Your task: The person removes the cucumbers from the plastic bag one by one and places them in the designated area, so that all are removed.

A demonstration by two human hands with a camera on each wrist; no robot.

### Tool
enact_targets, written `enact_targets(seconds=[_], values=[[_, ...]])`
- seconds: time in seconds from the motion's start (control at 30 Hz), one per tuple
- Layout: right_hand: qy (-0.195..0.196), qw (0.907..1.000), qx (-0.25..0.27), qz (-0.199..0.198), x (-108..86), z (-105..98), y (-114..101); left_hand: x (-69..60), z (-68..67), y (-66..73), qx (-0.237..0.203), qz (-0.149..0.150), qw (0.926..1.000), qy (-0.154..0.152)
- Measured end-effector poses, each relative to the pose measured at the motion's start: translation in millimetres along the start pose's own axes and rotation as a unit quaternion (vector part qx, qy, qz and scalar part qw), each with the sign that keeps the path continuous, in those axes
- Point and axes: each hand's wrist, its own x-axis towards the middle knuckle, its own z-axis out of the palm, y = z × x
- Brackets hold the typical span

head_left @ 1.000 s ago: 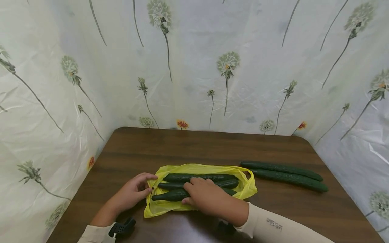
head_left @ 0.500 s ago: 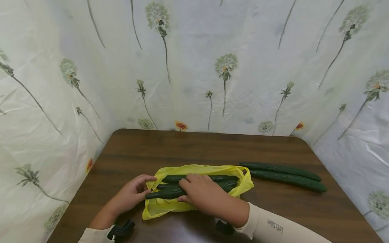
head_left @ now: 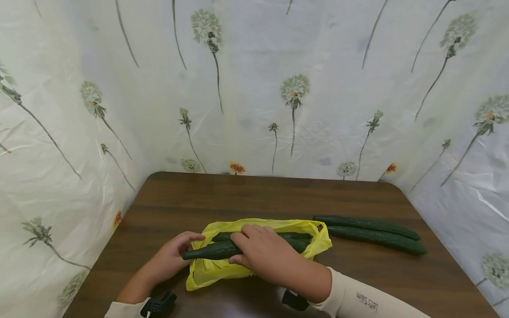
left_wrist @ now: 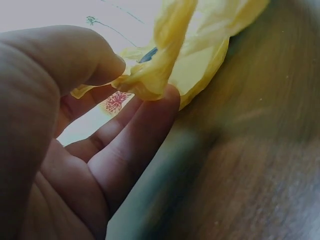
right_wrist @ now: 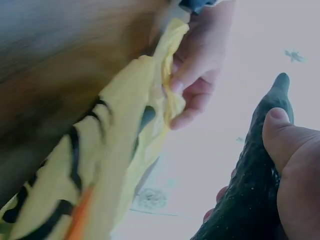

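A yellow plastic bag [head_left: 207, 276] lies open on the table with dark green cucumbers in it. The left hand [head_left: 169, 258] pinches the bag's left edge; in the left wrist view that hand [left_wrist: 115, 145] has thumb and fingers on the gathered yellow plastic [left_wrist: 150, 80]. Fingers curled, the right hand [head_left: 264, 254] grips one cucumber [head_left: 214, 251], whose narrow end sticks out over the bag's left side. The right wrist view shows the thumb of the right hand [right_wrist: 300, 165] along this cucumber [right_wrist: 255, 175], clear of the bag [right_wrist: 125, 125]. The cucumber's far end is hidden.
Two more cucumbers [head_left: 377, 236] lie side by side on the brown wooden table [head_left: 238, 194], right of the bag. A curtain with dandelion print [head_left: 246, 88] hangs around the table's back and sides. Dark bands sit at both wrists.
The gripped cucumber has risen and slid left, its tip now past the bag's edge. The right hand has shifted slightly left with it. The left hand has stayed at the bag's edge.
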Motion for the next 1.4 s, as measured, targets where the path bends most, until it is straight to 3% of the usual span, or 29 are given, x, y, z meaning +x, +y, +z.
enact_targets(seconds=[0.23,0.5,0.7,1.1,1.4], values=[[0.029,0.9992,-0.022,-0.015,-1.4,-5,0,0.2,-0.2,-0.6,0.013,-0.004,0.9999,0.000],[0.001,0.9999,-0.009,0.013,-10.3,-10,6,0.9,-1.0,2.3,0.010,-0.011,0.9999,-0.008],[0.003,0.9997,0.003,0.024,-24.4,-11,14,0.3,-2.1,5.1,0.010,-0.012,0.9997,-0.020],[0.015,0.9983,-0.003,0.056,-52.6,-11,55,-2.1,-1.9,3.8,0.007,-0.007,0.9999,-0.005],[0.005,0.9938,0.002,0.111,-79.6,-5,78,-2.5,0.9,4.7,-0.001,-0.008,0.9999,-0.015]])
